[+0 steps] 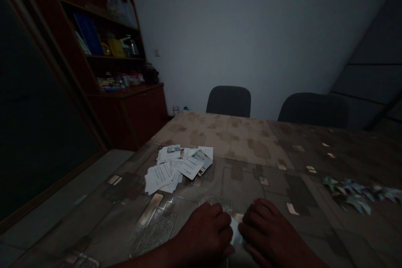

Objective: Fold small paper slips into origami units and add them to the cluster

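Observation:
My left hand (209,230) and my right hand (264,228) are close together above the near side of the table, fingers curled. Between them shows a small pale piece of paper (235,233), pinched from both sides; the rest of it is hidden behind the fingers. Farther off, left of the middle, lies a loose, overlapping pile of printed white cards (161,176). One card in it (205,161) has a darker, greenish print. At the right, several crumpled or folded paper pieces (354,192) lie in a heap.
A patterned tablecloth (232,134) under a glossy clear sheet covers the table. Two dark chairs (228,100) stand along the far side. To the left, a reddish wooden cabinet (141,113) holds bottles, a kettle (133,46) and other items. The room is dim.

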Action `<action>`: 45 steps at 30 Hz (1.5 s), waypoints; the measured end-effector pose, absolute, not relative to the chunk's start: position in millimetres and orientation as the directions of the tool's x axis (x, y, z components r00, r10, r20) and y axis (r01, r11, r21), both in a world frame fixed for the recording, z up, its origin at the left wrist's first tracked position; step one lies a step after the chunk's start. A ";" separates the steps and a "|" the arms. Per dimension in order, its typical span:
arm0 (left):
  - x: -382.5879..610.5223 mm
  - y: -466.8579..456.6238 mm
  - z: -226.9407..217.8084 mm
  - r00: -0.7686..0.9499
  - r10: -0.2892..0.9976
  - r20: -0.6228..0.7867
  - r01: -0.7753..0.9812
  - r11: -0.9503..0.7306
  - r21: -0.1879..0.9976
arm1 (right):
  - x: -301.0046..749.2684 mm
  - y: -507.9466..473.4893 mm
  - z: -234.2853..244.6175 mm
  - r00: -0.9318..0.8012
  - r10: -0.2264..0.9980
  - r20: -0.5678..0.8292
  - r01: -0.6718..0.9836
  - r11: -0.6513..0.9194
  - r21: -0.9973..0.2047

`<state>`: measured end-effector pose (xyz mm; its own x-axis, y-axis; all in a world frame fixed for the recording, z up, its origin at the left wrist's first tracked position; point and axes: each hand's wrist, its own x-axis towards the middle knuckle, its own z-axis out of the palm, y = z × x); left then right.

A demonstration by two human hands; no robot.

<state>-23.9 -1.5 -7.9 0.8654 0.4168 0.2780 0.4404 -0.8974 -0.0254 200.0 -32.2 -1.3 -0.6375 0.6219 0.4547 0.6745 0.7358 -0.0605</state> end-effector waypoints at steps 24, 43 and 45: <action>-15.2 -5.4 13.6 0.832 0.550 0.073 0.550 -0.835 0.024 | 193.6 -31.0 -15.6 -0.585 0.641 0.497 0.712 0.700 -0.064; -22.0 -2.5 19.3 0.792 0.607 0.061 0.588 -0.786 0.191 | 195.6 -31.3 -10.2 -0.573 0.711 0.407 0.729 0.669 -0.143; -21.7 -3.0 21.2 0.794 0.606 0.047 0.589 -0.786 0.187 | 196.1 -32.9 -5.1 -0.571 0.757 0.317 0.738 0.643 -0.205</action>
